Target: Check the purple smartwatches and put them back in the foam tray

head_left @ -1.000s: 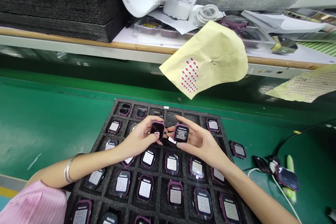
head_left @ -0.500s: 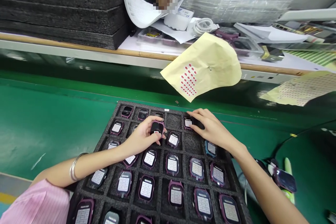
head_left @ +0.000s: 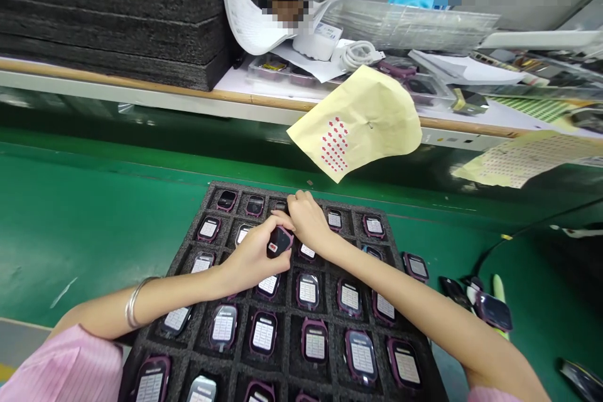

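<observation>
My left hand [head_left: 261, 251] is closed around a purple-framed smartwatch body [head_left: 281, 240]. Its dark screen faces up and carries a small red-and-white mark. Right beside it, my right hand [head_left: 307, 218] is curled in, fingers bent toward the left hand. Its fingertips are partly hidden, so what they pinch cannot be made out. Below both hands lies a black foam tray [head_left: 325, 320] whose compartments hold several more watch bodies, mostly purple, with white labelled screens. A watch with a white screen [head_left: 334, 220] sits in the back row, right of my right hand.
A yellow sheet with red arrow stickers [head_left: 358, 122] hangs off the shelf edge. Black foam trays [head_left: 103, 19] are stacked at the back left. Right of the tray lie a loose watch [head_left: 415, 266] and another dark-screened watch [head_left: 493, 311]. People stand behind the shelf.
My right hand has moved left, from the watch in the back row to beside my left hand. The held watch has tilted. The view has shifted slightly.
</observation>
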The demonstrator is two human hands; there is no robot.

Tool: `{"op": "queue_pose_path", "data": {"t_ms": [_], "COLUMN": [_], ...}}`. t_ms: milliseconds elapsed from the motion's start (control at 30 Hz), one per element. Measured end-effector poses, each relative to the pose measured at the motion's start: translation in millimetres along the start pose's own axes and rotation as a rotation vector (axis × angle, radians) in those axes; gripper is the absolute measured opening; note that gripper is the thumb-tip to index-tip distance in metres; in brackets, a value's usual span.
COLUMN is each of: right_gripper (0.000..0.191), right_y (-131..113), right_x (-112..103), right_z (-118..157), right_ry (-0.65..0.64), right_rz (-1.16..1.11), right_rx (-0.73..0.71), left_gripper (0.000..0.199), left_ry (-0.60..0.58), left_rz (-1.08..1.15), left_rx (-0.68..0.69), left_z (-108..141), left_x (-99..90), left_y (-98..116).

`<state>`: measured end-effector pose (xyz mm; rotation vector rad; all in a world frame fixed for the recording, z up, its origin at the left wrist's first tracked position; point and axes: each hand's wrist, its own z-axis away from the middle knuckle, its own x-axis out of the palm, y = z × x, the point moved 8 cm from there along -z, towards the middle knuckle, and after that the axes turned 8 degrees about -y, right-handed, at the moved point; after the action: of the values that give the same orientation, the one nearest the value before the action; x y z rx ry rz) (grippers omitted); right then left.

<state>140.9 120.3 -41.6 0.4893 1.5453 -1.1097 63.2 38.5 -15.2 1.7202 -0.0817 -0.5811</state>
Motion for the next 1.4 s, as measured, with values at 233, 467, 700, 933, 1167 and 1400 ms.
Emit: {"op": "queue_pose_path", "data": {"t_ms": [233, 467, 700, 933, 1167, 1400], "right_gripper": [0.017, 0.018, 0.044, 0.039, 0.039, 0.039], "right_y": [-4.1, 11.3, 28.3, 25.7, 23.3, 14.9], "right_x": [-7.3, -27.4, -7.1, -6.7, -5.0, -1.7], "right_z": [17.8, 55.8, 81.6, 79.7, 82.2, 84.2], "right_ry": [0.027, -0.039, -0.292, -0.284, -0.360, -0.431], "right_rz": [-0.387, -0.850, -1.377, -1.537, -1.596, -1.638], "right_rx": [-0.124, -0.114, 0.051, -0.008, -0.048, -0.074], "left_gripper": [0.030, 0.043, 0.044, 0.043, 0.044, 0.043], "left_ry": [-0.035, 0.048, 0.033, 0.012, 0.037, 0.025], "left_rz": [-0.023, 0.016, -0.026, -0.025, 0.023, 0.009], "left_rx": [-0.043, -0.087, -0.096, -0.113, -0.092, -0.127], "left_z": [8.5, 2.4, -1.2, 0.4, 2.9, 4.8], "left_x": [4.8, -1.9, 0.3, 1.1, 1.3, 1.9], "left_y": [4.3, -7.7, -12.6, -11.1, -9.2, -9.9]}}
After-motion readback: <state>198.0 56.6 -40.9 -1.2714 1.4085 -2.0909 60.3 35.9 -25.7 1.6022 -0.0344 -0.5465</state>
